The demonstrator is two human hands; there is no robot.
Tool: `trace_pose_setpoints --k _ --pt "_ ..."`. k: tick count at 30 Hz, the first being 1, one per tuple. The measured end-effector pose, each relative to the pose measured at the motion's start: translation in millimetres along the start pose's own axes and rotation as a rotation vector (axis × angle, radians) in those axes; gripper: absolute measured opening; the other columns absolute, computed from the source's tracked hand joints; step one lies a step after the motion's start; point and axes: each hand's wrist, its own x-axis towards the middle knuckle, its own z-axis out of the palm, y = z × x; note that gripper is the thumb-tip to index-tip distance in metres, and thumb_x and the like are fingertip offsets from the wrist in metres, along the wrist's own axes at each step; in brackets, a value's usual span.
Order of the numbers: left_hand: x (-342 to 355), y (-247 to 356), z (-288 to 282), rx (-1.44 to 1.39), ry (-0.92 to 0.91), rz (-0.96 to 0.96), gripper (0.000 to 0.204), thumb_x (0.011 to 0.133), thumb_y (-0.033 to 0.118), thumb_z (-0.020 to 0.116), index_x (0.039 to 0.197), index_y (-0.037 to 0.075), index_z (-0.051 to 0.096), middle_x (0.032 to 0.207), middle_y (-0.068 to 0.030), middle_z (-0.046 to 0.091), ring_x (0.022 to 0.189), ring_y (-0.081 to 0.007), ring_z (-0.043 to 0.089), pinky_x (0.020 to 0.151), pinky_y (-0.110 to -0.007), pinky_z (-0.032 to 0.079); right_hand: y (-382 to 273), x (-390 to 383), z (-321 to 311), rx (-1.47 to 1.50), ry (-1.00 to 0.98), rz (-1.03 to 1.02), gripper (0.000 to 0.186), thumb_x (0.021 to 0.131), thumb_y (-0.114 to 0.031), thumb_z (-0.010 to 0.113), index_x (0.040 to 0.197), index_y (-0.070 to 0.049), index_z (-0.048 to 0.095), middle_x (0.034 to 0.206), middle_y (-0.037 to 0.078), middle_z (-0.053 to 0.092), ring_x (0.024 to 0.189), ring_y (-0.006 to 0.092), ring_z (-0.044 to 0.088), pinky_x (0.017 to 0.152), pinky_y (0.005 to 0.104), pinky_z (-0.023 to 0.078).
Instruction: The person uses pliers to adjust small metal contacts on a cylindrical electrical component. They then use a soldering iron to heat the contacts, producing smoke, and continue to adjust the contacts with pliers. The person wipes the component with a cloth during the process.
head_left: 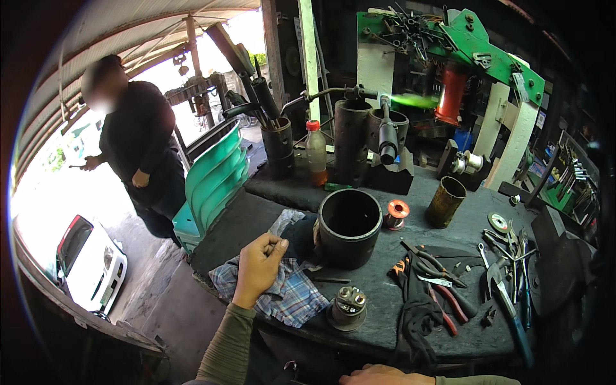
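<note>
My left hand (pixel 258 268) is raised over the near left part of the workbench, thumb and fingers pressed together. Whatever they pinch, if anything, is too small to make out. Below it lies a crumpled blue plaid cloth (pixel 298 298). Just right of the hand stands a wide dark metal cylinder (pixel 350 240), open at the top. In front of the cylinder sits a small round metal part (pixel 348 311) with bright terminals on its top. Only the back of my right hand (pixel 385 375) shows at the lower edge; its fingers are mostly hidden.
Pliers (pixel 433 266), cutters and wrenches lie on the right of the bench. Behind the cylinder are a copper-coloured wire spool (pixel 396 213), a rusty can (pixel 446 202) and a red-capped bottle (pixel 316 154). Stacked green chairs (pixel 215 183) and a standing person (pixel 138 141) are at left.
</note>
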Motion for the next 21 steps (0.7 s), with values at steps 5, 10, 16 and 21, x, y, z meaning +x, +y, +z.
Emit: trace_pose_setpoints --k 5,10,16,21 --pt "4 -1 14 -0.026 -0.032 -0.018 0.019 0.106 0.014 0.074 0.096 -0.002 0.072 0.068 0.0094 0.047 0.062 -0.0010 0.037 0.055 -0.027 0.029 -6 -2 -11 -0.019 -0.115 0.104 0.035 0.093 -0.035 0.076 0.103 -0.002 0.076 0.094 0.023 0.078 0.090 0.0422 0.078 0.079 0.0536 0.062" --pt "1 -7 4 -0.047 -0.022 -0.033 0.018 0.104 0.015 0.075 0.098 -0.002 0.073 0.068 0.0075 0.053 0.063 -0.0010 0.042 0.055 -0.026 0.033 -7 3 -10 -0.016 -0.076 0.073 0.034 0.095 -0.035 0.073 0.104 -0.002 0.075 0.094 0.022 0.078 0.089 0.0421 0.078 0.078 0.0539 0.061" --pt "2 -1 9 -0.047 0.001 -0.026 0.023 0.103 0.019 0.077 0.100 -0.004 0.075 0.066 -0.0005 0.061 0.062 -0.0049 0.050 0.056 -0.029 0.041 -6 -3 -6 -0.013 0.047 0.029 0.029 0.098 -0.035 0.070 0.100 -0.006 0.074 0.092 0.020 0.076 0.088 0.0414 0.077 0.079 0.0543 0.060" --pt "0 -8 3 -0.026 -0.034 -0.025 0.021 0.104 0.019 0.077 0.103 -0.003 0.075 0.068 0.0040 0.056 0.065 -0.0035 0.045 0.057 -0.028 0.037 -6 0 -2 -0.020 0.034 0.045 0.028 0.100 -0.035 0.069 0.104 -0.007 0.073 0.096 0.020 0.076 0.091 0.0415 0.076 0.080 0.0545 0.060"
